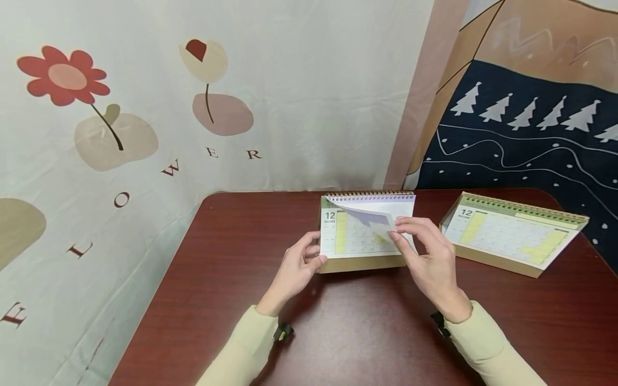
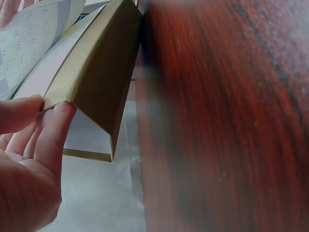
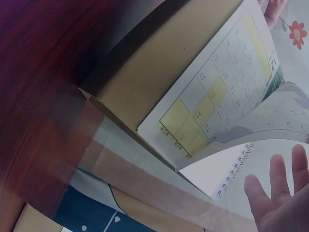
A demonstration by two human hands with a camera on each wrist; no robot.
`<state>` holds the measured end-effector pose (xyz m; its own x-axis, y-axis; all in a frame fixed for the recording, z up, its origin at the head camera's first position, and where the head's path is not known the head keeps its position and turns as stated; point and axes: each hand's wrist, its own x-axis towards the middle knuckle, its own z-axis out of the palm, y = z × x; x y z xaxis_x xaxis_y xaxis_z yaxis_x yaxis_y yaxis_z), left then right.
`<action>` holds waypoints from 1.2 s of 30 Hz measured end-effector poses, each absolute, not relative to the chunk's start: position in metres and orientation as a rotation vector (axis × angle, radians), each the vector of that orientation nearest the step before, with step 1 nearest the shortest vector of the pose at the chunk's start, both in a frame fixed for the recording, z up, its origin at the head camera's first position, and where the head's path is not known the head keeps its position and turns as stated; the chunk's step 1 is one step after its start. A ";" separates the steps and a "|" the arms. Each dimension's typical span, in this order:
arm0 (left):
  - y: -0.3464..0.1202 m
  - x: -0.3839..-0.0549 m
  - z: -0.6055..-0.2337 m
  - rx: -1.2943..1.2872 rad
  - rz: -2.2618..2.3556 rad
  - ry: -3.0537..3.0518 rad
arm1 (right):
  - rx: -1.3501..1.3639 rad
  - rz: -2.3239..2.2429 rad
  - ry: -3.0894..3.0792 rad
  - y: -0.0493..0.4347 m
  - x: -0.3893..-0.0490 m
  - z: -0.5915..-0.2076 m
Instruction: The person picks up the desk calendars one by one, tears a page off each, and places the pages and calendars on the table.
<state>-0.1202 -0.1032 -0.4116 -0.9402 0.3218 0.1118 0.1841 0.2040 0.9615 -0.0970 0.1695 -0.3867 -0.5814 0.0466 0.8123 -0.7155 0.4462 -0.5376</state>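
A spiral-bound desk calendar (image 1: 363, 264) stands on its brown cardboard base in the middle of the table, its front sheet marked 12. My left hand (image 1: 295, 272) holds the base's left edge; the left wrist view shows the thumb in front and a fingertip at the cardboard edge. One calendar page (image 1: 372, 217) is lifted and curled away from the 12 sheet. Its lower right corner is between the thumb and fingers of my right hand (image 1: 433, 262). In the right wrist view several fingers (image 3: 278, 181) show beside the raised page, while the pinch itself is out of sight.
A second desk calendar (image 1: 507, 233), also showing 12, stands angled to the right of my right hand. The dark red wooden table (image 1: 227, 252) meets a flower-printed curtain (image 1: 309, 107) at the back and a tree-patterned cloth (image 1: 521, 145) at right.
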 end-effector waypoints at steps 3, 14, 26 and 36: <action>-0.103 -0.120 -0.411 0.477 1.848 2.357 | 0.535 1.200 -1.906 0.171 -0.097 -0.385; -0.102 -0.119 -0.408 0.479 1.689 2.604 | 0.364 1.336 -1.911 0.173 -0.099 -0.370; -0.101 -0.118 -0.413 0.454 1.655 2.671 | 0.248 1.366 -1.909 0.174 -0.104 -0.352; -0.101 -0.117 -0.413 0.455 1.659 2.662 | 0.173 1.405 -1.944 0.179 -0.108 -0.343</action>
<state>-0.1168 -0.1015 -0.4129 -0.9585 0.2261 0.1737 0.2555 0.4109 0.8752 -0.1084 0.1790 -0.3433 -0.7316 0.2917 0.6162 -0.4939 0.3964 -0.7739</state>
